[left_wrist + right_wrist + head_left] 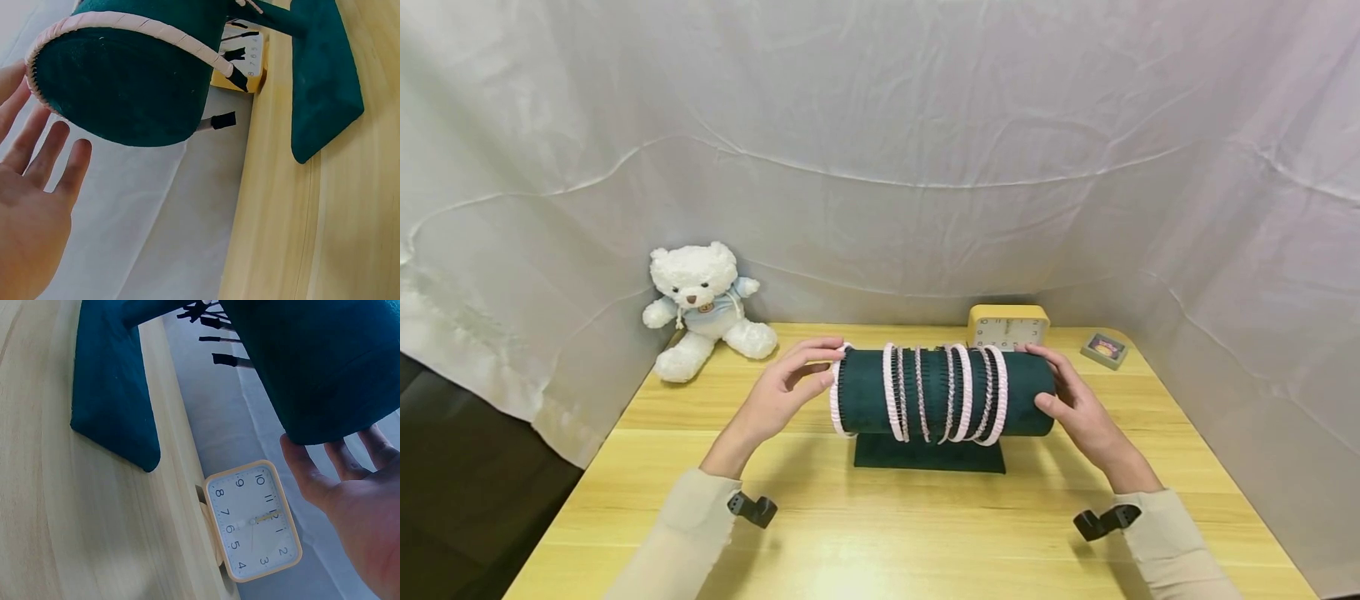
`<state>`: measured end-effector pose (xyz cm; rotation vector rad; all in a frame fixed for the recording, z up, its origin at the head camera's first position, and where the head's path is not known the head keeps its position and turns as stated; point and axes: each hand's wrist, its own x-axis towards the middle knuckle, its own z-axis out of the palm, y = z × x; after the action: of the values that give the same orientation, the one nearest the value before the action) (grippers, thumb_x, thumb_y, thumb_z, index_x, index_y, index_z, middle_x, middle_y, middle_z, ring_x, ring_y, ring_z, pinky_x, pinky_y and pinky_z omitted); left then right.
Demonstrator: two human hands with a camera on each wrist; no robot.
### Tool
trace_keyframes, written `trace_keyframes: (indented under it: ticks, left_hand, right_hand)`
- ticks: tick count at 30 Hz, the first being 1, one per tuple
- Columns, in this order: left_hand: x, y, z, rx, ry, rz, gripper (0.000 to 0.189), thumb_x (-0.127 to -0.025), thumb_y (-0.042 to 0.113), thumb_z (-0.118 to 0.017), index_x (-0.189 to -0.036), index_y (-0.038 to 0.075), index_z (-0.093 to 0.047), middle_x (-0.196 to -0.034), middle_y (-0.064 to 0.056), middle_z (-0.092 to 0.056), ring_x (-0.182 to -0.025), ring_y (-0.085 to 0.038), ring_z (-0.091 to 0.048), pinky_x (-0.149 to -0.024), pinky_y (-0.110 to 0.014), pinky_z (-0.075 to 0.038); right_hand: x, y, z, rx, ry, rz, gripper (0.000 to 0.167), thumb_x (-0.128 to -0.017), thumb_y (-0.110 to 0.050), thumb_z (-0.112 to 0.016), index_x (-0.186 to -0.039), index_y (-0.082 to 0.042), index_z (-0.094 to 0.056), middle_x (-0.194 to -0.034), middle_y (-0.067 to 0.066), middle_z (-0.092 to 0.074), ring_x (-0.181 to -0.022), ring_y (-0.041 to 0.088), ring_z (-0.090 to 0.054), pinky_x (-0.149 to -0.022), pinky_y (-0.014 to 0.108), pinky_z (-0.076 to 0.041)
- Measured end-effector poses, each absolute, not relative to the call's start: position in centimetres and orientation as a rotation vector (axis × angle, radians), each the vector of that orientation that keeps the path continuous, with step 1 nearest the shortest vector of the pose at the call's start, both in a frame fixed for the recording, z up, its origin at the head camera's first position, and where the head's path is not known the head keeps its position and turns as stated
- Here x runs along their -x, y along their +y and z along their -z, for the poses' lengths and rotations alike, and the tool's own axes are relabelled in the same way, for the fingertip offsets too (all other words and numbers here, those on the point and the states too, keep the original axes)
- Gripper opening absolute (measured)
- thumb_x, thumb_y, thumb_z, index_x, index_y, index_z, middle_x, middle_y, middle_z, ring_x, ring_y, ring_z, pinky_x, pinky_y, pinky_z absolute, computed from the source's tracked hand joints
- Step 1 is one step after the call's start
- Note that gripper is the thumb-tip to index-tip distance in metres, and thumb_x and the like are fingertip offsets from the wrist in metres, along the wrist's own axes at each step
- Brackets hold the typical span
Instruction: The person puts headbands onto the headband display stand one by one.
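Note:
A dark green velvet roll-shaped display stand carries several pink headbands, among them a wide wrapped one and thin twisted ones. At the roll's left end sits another pink headband, its black-tipped end jutting below. My left hand touches that headband with thumb and fingertips; the left wrist view shows the fingers spread and fairly straight beside the end face. My right hand rests against the roll's right end, thumb in front and fingers behind. Its fingertips touch the end's edge in the right wrist view.
Behind the stand is a yellow-framed clock, with a small grey box to its right. A white teddy bear sits at the back left. The wooden table is backed by a pale curtain.

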<state>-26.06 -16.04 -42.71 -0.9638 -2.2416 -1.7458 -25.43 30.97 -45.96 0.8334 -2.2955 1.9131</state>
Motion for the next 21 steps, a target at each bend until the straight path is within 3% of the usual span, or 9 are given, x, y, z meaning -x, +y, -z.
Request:
trace_keyframes:
  ticks: [7,12,21]
  left_hand:
    - [26.11,-15.33,42.51,0.959,-2.262,1.718,0.033,-0.107,0.006,-0.068,-0.139,0.010,-0.073,-0.158,-0.009,-0.059,-0.149,-0.018,-0.052,-0.123,-0.028,-0.044]
    - [26.38,-15.09,42.57,0.944,-2.282,1.698,0.031,-0.106,0.007,-0.070,-0.136,0.013,-0.074,-0.157,-0.007,-0.060,-0.150,-0.023,-0.052,-0.124,-0.024,-0.041]
    - [26.84,-15.25,42.64,0.975,-2.350,1.576,0.033,-0.107,0.010,-0.069,-0.139,0.019,-0.072,-0.161,-0.004,-0.056,-0.153,-0.027,-0.049,-0.128,-0.049,-0.040]
  right_hand:
    - [25.42,31.01,45.88,-0.829,-2.304,-1.900,0.065,-0.112,-0.003,-0.051,-0.172,-0.013,-0.028,-0.177,0.013,-0.033,-0.146,0.004,-0.049,-0.110,0.016,-0.051]
    - [25.45,31.01,45.90,-0.834,-2.302,-1.907,0.066,-0.111,-0.002,-0.051,-0.172,-0.008,-0.025,-0.177,0.013,-0.033,-0.147,0.004,-0.049,-0.109,0.017,-0.051]
    - [25.46,31.03,46.00,-0.832,-2.303,-1.911,0.066,-0.112,-0.003,-0.050,-0.172,-0.012,-0.027,-0.176,0.004,-0.036,-0.146,0.004,-0.049,-0.109,0.017,-0.052]
